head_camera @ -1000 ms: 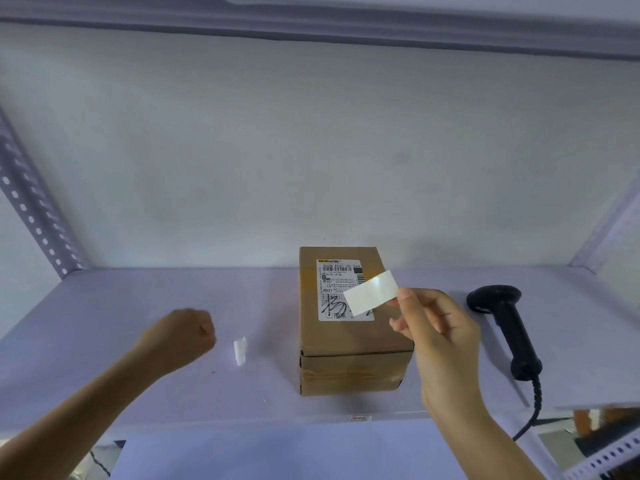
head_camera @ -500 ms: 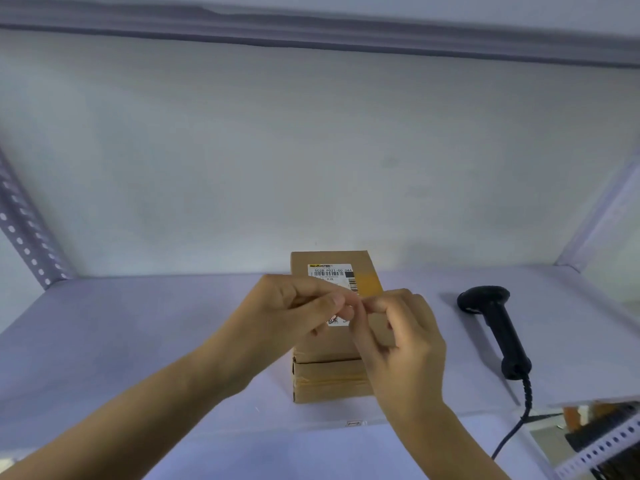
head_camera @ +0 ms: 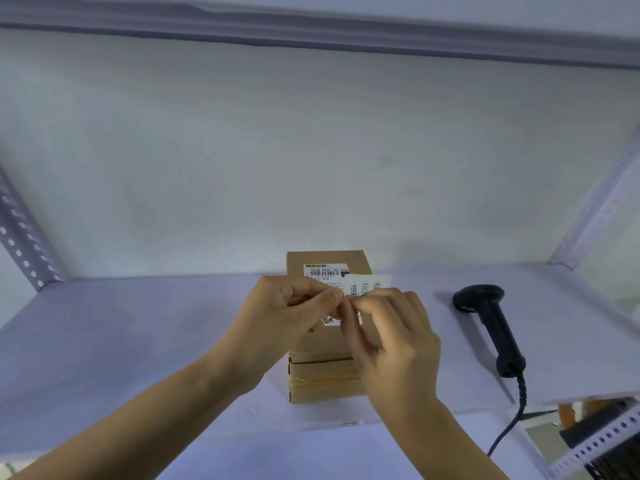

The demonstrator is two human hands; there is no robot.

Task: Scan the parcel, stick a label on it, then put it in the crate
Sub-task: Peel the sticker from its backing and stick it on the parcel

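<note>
A brown cardboard parcel (head_camera: 325,379) lies on the white shelf (head_camera: 121,341), with a printed shipping label (head_camera: 325,271) on its top. Just above the parcel, both hands meet and pinch a small white label (head_camera: 367,285) with black characters. My left hand (head_camera: 287,317) grips its left end with thumb and forefinger. My right hand (head_camera: 388,337) pinches it from below, close against the left fingertips. The hands hide much of the parcel's top. No crate is in view.
A black handheld scanner (head_camera: 491,323) lies on the shelf to the right of the parcel, its coiled cable (head_camera: 512,417) hanging over the front edge. Perforated metal uprights (head_camera: 20,244) stand at both sides. A wall closes the back.
A second ago my left hand rested as a fist on the shelf and my right hand alone held the label. The left hand came over, and both now pinch the label above the parcel.
</note>
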